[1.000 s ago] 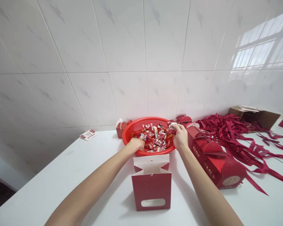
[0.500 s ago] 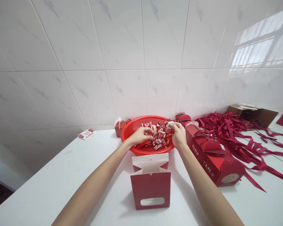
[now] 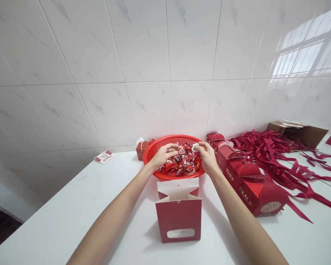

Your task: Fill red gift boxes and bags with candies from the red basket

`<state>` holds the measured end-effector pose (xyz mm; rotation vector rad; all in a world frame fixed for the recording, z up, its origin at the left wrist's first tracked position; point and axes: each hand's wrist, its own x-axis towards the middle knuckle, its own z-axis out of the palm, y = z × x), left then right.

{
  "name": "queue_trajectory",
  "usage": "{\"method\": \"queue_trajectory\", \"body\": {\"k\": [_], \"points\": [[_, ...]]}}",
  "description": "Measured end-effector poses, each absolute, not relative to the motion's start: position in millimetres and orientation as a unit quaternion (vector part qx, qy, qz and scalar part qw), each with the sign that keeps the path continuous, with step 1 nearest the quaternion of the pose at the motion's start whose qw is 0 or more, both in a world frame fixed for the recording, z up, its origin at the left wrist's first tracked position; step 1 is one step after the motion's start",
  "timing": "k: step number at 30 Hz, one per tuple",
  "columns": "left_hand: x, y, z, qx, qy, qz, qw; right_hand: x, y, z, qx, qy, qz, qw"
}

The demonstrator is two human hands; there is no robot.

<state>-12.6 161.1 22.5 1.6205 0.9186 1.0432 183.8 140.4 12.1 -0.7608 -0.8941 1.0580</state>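
Observation:
A red plastic basket (image 3: 149,149) with perforated sides holds a heap of wrapped candies (image 3: 182,167) in red wrappers. Over its left part, my left hand (image 3: 164,155) pinches a red wrapped candy (image 3: 181,151) marked "520" by its edge. From the other side, my right hand (image 3: 208,157) grips a candy (image 3: 195,147) with a white patch on its wrapper between thumb and fingers. Both candies are held just above the heap. In front of the basket stands a dark red paper gift box (image 3: 178,219), upright with its top open; its contents are hidden.
Closed red gift boxes (image 3: 248,186) stand in a row to the right. Behind them lie a pile of dark red ribbons (image 3: 260,147) and an open cardboard box (image 3: 310,136). A small red box (image 3: 140,150) and a printed card (image 3: 104,157) are near the tiled wall.
My left hand has moved up and right, from loosely curled over the candies to pinching one. My right hand, with its candy, has come slightly left. The view has shifted a little.

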Motion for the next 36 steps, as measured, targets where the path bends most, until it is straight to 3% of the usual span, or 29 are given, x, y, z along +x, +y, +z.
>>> {"method": "queue_trajectory", "body": {"k": [12,18,22,25,28,31,36], "points": [[-14,153,23,0.705,0.351,0.403,0.466,188,131,22,-0.310,-0.428,0.571,0.628],[-12,156,25,0.686,0.395,0.438,0.425,185,125,36,-0.323,-0.380,0.539,0.679],[-16,136,43,0.670,0.427,0.488,0.361,193,104,62,-0.284,-0.441,0.493,0.694],[-31,94,65,0.706,0.359,0.487,0.368,201,76,85,-0.252,-0.527,0.472,0.661],[-49,44,86,0.782,0.307,0.378,0.390,207,47,103,-0.215,-0.603,0.450,0.622],[-55,10,92,0.813,0.355,0.297,0.353,206,28,111,-0.204,-0.674,0.438,0.559],[-49,2,75,0.786,0.422,0.296,0.342,196,17,112,-0.222,-0.770,0.358,0.479]]}}
